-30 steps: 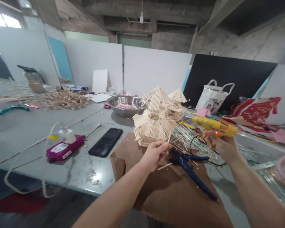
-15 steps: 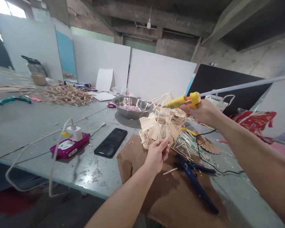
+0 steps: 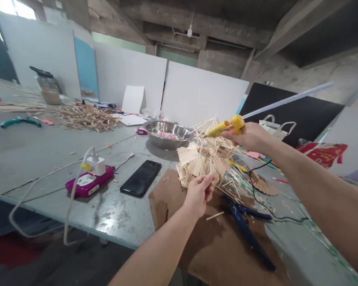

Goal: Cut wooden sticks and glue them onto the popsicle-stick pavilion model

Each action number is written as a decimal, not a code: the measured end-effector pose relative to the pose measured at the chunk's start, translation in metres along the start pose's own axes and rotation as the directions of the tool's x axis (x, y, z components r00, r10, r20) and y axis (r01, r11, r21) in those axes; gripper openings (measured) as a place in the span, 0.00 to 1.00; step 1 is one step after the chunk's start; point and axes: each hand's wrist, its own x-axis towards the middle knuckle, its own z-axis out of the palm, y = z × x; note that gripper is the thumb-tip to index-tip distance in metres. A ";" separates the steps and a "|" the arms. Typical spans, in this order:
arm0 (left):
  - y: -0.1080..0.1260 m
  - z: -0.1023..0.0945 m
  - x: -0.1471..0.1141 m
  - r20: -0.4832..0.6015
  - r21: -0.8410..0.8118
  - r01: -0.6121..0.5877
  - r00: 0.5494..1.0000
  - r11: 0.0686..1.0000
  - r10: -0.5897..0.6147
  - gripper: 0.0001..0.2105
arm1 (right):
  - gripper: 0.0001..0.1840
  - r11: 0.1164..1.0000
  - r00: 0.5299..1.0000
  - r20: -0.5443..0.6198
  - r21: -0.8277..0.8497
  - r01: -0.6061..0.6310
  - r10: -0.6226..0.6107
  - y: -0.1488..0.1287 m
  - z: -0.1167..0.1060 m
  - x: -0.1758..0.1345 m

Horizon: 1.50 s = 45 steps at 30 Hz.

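My right hand [image 3: 249, 137] is wrapped round a yellow glue gun [image 3: 223, 128], with a long clear glue stick [image 3: 289, 99] jutting from its back. The gun's nozzle points left, in front of the upper part of a model built of thin wooden sticks [image 3: 203, 159]. At the model's lower front edge my left hand [image 3: 199, 194] is closed, thumb against fingers; what it pinches, if anything, is too small to make out. Blue-handled pliers [image 3: 246, 230] lie on the brown board [image 3: 193, 242] under the model, beside a loose wooden stick [image 3: 214, 215].
A steel bowl [image 3: 168, 137] with pink bits stands behind the model. Left of it are a black phone [image 3: 141, 178], a purple power strip [image 3: 89, 182] with a white cable, and a heap of wood pieces [image 3: 91, 118]. A black cord [image 3: 274, 216] runs at right.
The glue gun has tilted and shifted slightly left and down, its glue stick swinging left with it. My left hand stays at the model's front edge. The view has shifted slightly.
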 end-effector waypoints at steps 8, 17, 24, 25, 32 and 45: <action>0.001 0.000 0.000 0.002 0.003 0.002 1.000 1.000 -0.002 0.13 | 0.22 0.999 0.999 -0.012 -0.030 0.044 -0.045 -0.002 -0.001 0.000; 0.002 0.000 0.000 -0.019 0.011 0.021 1.000 1.000 -0.021 0.14 | 0.22 0.995 0.992 -0.081 -0.012 0.095 -0.095 0.003 0.002 0.003; 0.001 -0.001 0.000 -0.009 0.015 0.006 1.000 1.000 -0.005 0.13 | 0.21 0.995 0.993 -0.066 -0.014 0.096 -0.097 -0.001 0.000 0.001; 0.001 -0.001 0.000 -0.008 0.017 0.005 1.000 1.000 -0.005 0.13 | 0.20 0.995 0.993 -0.066 -0.020 0.095 -0.096 -0.001 0.000 0.001; 0.001 -0.001 0.001 -0.012 0.015 0.016 1.000 1.000 -0.016 0.13 | 0.20 0.992 0.989 -0.084 -0.036 0.120 -0.123 0.001 0.002 0.003; 0.002 -0.001 0.001 -0.051 0.036 0.012 0.999 0.999 -0.010 0.15 | 0.19 0.989 0.973 -0.179 -0.006 0.150 -0.148 0.012 0.005 0.006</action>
